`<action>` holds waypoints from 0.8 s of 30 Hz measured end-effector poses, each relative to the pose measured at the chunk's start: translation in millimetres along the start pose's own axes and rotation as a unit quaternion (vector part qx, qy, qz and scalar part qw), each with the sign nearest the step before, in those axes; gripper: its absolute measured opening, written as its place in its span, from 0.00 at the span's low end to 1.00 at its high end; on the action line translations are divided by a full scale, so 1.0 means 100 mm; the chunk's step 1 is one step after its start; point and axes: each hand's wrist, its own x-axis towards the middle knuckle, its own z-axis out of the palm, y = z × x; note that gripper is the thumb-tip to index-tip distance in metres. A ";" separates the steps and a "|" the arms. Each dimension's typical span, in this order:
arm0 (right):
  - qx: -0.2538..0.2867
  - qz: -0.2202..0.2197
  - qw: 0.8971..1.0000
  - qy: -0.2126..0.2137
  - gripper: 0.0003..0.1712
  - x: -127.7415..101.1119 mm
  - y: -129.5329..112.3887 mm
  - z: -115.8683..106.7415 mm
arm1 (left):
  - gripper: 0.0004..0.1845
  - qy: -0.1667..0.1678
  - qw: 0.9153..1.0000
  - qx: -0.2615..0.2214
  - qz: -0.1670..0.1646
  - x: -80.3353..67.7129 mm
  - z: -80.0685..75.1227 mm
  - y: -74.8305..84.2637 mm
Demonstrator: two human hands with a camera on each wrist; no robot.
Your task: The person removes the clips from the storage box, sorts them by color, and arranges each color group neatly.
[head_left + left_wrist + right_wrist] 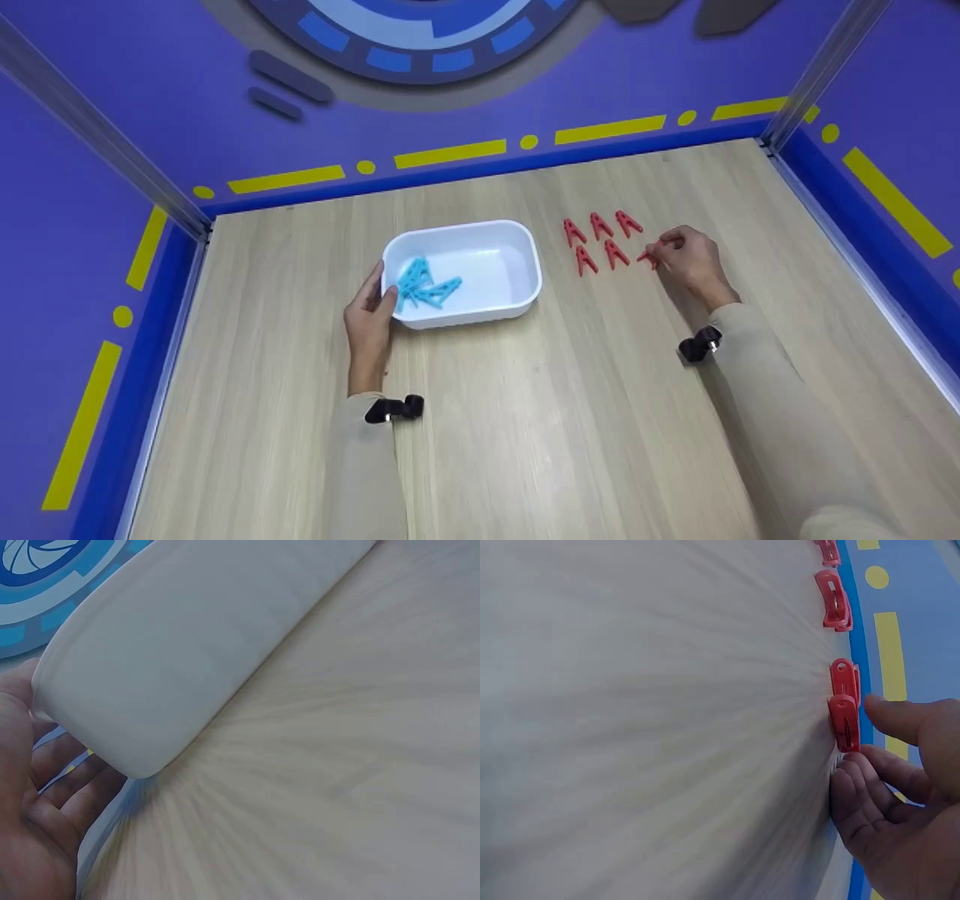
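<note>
My left hand (pixel 367 322) holds the left end of a white plastic tub (pixel 499 310), thumb at the rim and fingers along the outer wall. Several light blue clothespins (pixel 424 285) lie together at the tub's left end. To the right, my right hand (pixel 694 262) has its fingertips low over the table and pinches a red clothespin (pixel 649 259). In the right wrist view that red clothespin (pixel 845 724) appears between the thumb and index finger. Other red clothespins (pixel 616 255) lie in two rows just left of this hand, their legs spread toward me.
The light wooden table (pixel 525 420) is bounded by a purple and blue back wall (pixel 450 127) and side panels with metal edges. Both wrists carry small black cameras. The red rows lie between the tub and my right hand.
</note>
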 end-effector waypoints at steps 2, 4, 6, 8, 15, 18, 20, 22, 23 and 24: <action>0.005 0.000 1.000 -0.009 0.21 0.01 -0.01 0.01 | 0.27 0.001 1.000 0.000 -0.001 0.00 0.00 0.01; 0.015 -0.003 1.000 -0.013 0.19 0.01 -0.02 0.01 | 0.27 0.004 1.000 0.004 -0.003 0.00 0.00 0.01; 0.025 -0.010 1.000 -0.016 0.18 0.02 -0.02 0.02 | 0.27 0.004 1.000 0.010 -0.006 0.00 0.00 0.01; 0.032 -0.017 0.999 -0.018 0.18 0.02 -0.01 0.02 | 0.26 0.005 1.000 0.012 -0.009 0.01 0.00 0.01; 0.018 -0.019 0.999 -0.025 0.26 -0.11 0.02 0.00 | 0.26 -0.003 1.000 0.007 -0.013 0.01 0.01 0.01; -0.007 -0.027 0.999 -0.028 0.29 -0.15 0.01 0.02 | 0.26 -0.002 1.000 0.008 -0.008 0.01 0.01 0.01; -0.015 -0.035 0.999 -0.026 0.27 -0.15 0.01 0.04 | 0.27 -0.001 1.000 0.010 -0.007 0.01 0.00 0.01; -0.023 -0.042 0.999 -0.024 0.25 -0.15 0.00 0.06 | 0.27 -0.001 1.000 0.012 -0.008 0.01 0.00 0.00; -0.025 -0.042 0.999 -0.024 0.24 -0.15 0.00 0.06 | 0.27 -0.001 1.000 0.012 -0.008 0.01 -0.01 0.01; -0.026 -0.043 0.998 -0.024 0.23 -0.14 0.01 0.07 | 0.27 -0.001 1.000 0.013 -0.009 0.00 -0.01 0.01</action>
